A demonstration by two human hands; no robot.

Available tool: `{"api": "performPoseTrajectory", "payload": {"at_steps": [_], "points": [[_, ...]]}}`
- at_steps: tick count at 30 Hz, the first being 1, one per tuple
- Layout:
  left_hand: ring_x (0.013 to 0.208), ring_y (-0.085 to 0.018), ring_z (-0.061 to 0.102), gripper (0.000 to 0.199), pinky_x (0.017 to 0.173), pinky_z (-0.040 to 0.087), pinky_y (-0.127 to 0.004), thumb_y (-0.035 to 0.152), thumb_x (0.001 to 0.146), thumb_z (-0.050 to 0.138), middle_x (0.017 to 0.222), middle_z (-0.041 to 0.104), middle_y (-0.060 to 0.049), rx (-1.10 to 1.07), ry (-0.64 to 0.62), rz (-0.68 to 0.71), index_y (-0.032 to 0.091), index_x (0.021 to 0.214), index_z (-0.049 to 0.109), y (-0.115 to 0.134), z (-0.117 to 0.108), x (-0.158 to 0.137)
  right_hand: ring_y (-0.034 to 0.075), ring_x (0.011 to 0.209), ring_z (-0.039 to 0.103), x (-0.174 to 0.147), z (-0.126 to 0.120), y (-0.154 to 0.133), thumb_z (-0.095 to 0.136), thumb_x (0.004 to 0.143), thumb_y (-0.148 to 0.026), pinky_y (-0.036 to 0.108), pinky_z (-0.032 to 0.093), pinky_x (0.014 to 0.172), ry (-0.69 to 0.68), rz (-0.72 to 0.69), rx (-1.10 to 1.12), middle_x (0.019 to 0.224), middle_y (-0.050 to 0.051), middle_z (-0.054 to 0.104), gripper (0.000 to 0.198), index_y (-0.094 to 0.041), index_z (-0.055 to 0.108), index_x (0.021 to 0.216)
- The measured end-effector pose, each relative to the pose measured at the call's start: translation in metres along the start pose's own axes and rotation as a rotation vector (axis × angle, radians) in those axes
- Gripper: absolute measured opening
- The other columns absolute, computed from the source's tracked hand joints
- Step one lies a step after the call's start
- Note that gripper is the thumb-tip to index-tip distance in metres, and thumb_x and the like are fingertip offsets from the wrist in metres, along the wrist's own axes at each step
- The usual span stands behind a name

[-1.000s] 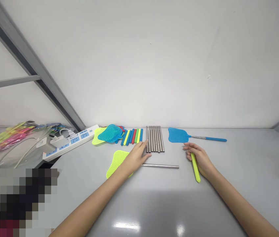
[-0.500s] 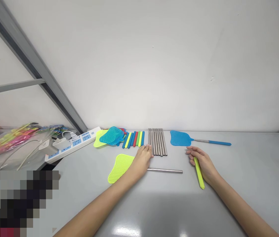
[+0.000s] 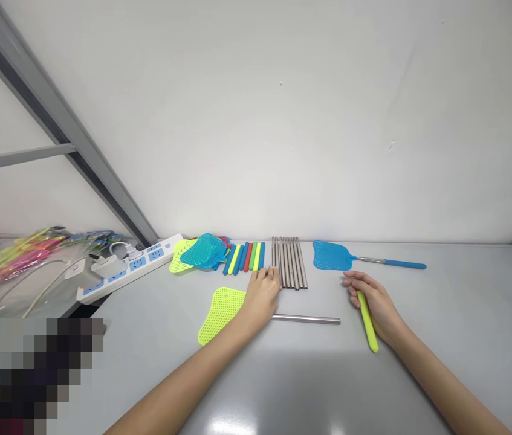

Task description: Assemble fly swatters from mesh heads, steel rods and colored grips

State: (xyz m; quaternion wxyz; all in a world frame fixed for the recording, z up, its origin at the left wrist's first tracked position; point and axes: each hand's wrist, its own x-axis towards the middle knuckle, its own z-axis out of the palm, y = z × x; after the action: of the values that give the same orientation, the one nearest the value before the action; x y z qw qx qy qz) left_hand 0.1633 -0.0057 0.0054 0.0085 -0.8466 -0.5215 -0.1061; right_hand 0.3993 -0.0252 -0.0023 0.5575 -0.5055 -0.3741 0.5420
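My left hand (image 3: 262,295) rests palm down over the neck of a yellow-green fly swatter head (image 3: 222,311). Its fingers are loosely stretched toward the lower ends of a row of metal tubes (image 3: 289,263); whether they touch is unclear. From under that hand a single metal tube (image 3: 310,319) sticks out to the right; its join with the swatter head is hidden. My right hand (image 3: 376,305) is closed around a yellow-green handle (image 3: 368,323), which slants down toward me. A small greyish tip shows at its fingertips, too small to make out.
Beyond my right hand lies a blue fly swatter (image 3: 332,255) with its handle. Along the wall are stacked swatter heads (image 3: 205,251) and several coloured handles (image 3: 245,258). A power strip (image 3: 124,275) with cables and plastic-wrapped goods (image 3: 24,254) occupy the left side.
The yellow-green swatter head and loose tube sit slightly lower in view, partly from a small camera shift. Both hands have barely moved, and my right hand keeps the handle.
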Motion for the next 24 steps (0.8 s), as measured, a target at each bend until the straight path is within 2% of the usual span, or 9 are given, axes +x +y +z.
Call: {"api": "performPoseTrajectory", "payload": {"at_steps": [5, 12, 16, 21, 24], "points": [[0.094, -0.027, 0.045, 0.042, 0.076, 0.032, -0.04, 0.001, 0.069, 0.033, 0.11, 0.052, -0.017, -0.005, 0.013, -0.02, 0.009, 0.11, 0.041, 0.003, 0.0, 0.0, 0.006, 0.043, 0.036, 0.0, 0.0, 0.0, 0.054, 0.068, -0.024, 0.023, 0.03, 0.041, -0.004, 0.008, 0.012, 0.071, 0.002, 0.051, 0.018, -0.017, 0.055, 0.085], [0.092, -0.025, 0.044, 0.046, 0.074, 0.033, -0.039, -0.001, 0.067, 0.034, 0.11, 0.052, -0.011, -0.028, 0.031, -0.024, 0.016, 0.11, 0.04, -0.001, 0.001, -0.001, 0.007, 0.043, 0.037, -0.001, 0.0, -0.001, 0.054, 0.068, -0.026, 0.023, 0.029, 0.04, 0.0, -0.006, 0.003, 0.071, 0.003, 0.052, 0.019, -0.017, 0.056, 0.085], [0.092, -0.025, 0.044, 0.043, 0.075, 0.033, -0.039, 0.0, 0.07, 0.034, 0.109, 0.052, -0.01, -0.049, 0.045, -0.025, 0.016, 0.109, 0.041, -0.001, 0.001, -0.001, 0.006, 0.043, 0.036, 0.0, 0.0, 0.0, 0.054, 0.067, -0.025, 0.023, 0.03, 0.04, -0.002, -0.005, 0.004, 0.071, 0.003, 0.052, 0.019, -0.017, 0.056, 0.085], [0.089, -0.022, 0.047, 0.028, 0.076, 0.036, -0.035, 0.015, 0.08, 0.039, 0.102, 0.057, -0.007, -0.097, 0.047, 0.004, 0.018, 0.107, 0.044, -0.007, -0.004, 0.001, 0.007, 0.047, 0.037, 0.0, 0.002, -0.001, 0.055, 0.067, -0.023, 0.021, 0.03, 0.039, 0.013, -0.001, 0.051, 0.073, 0.003, 0.052, 0.016, -0.017, 0.057, 0.082], [0.092, -0.022, 0.047, 0.032, 0.076, 0.038, -0.032, 0.028, 0.079, 0.046, 0.1, 0.058, -0.006, -0.147, 0.035, 0.017, 0.019, 0.109, 0.044, -0.012, -0.011, 0.001, 0.007, 0.048, 0.038, 0.001, 0.002, 0.0, 0.055, 0.067, -0.022, 0.021, 0.03, 0.04, 0.011, 0.009, 0.061, 0.073, 0.003, 0.052, 0.015, -0.017, 0.057, 0.081]]}}
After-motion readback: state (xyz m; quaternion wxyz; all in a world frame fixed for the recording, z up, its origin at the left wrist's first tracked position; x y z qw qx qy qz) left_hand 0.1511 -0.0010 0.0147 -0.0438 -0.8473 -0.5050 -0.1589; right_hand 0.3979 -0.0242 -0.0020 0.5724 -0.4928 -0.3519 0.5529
